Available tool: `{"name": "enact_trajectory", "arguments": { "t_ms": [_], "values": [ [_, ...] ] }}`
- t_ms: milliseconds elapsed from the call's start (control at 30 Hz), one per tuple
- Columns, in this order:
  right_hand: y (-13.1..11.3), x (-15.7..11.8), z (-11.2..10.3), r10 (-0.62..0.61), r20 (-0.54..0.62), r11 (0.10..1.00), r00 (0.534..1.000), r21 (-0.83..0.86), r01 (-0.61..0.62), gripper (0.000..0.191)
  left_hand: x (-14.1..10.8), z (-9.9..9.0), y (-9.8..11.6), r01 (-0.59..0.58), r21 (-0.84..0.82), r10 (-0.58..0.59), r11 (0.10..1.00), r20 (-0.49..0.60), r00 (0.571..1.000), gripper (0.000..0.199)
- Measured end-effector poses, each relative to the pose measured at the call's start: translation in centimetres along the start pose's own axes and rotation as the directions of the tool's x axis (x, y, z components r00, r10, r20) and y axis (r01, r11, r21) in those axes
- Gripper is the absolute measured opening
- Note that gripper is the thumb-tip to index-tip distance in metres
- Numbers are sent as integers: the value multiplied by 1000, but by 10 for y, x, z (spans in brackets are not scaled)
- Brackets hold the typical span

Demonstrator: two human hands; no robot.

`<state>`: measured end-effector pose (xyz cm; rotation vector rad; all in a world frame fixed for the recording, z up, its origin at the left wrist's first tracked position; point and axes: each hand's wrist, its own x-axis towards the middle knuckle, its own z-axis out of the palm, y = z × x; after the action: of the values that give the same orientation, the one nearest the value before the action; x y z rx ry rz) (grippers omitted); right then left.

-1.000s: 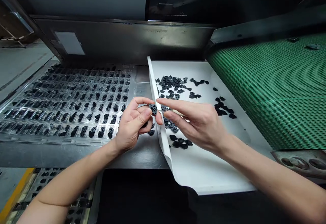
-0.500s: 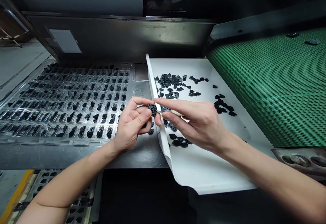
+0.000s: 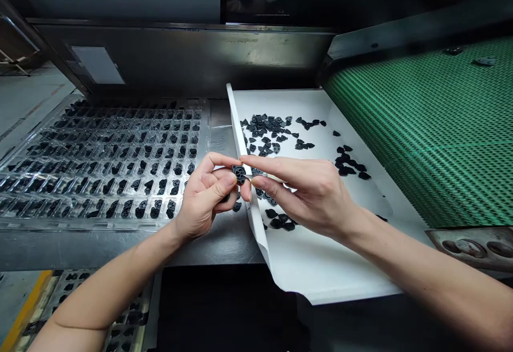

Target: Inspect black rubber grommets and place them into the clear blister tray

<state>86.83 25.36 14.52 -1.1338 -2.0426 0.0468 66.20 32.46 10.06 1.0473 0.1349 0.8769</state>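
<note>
My left hand (image 3: 202, 194) pinches a small black moulded part (image 3: 239, 173) between thumb and index finger, its round, spoked face showing. Something dark (image 3: 226, 198) is tucked lower in the same hand, mostly hidden. From the right, my right hand (image 3: 316, 189) closes on a thin tool (image 3: 249, 176) whose slim metal tip meets the part. Most of the tool is covered by my fingers, so its exact kind cannot be made out. The right index finger stretches over the top, near the left index fingertip. Both hands hover above the rolled edge of a white sheet (image 3: 332, 266).
Loose black parts (image 3: 264, 124) lie in groups on the white sheet. To the left, a clear compartment tray (image 3: 204, 127) holds rows of similar parts. A green mesh conveyor belt (image 3: 441, 127) runs along the right. Another filled tray (image 3: 66, 296) is lower left.
The whole view has shifted slightly. Both hands keep nearly the same pose, and the tool tip still touches the black part, which has turned a little.
</note>
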Motion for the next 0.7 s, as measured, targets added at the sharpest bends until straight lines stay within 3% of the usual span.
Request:
{"name": "enact_trajectory", "arguments": {
  "t_ms": [467, 700],
  "values": [
    [1, -1, -2, -8, -15, 998, 1000, -64, 7, 29, 0, 0, 3, 23, -5, -23, 1000, 30, 999, 12],
    [-4, 1, -2, 40, -15, 999, 999, -12, -40, 31, 1, 2, 5, 34, -6, -34, 999, -19, 999, 18]
  ]
}}
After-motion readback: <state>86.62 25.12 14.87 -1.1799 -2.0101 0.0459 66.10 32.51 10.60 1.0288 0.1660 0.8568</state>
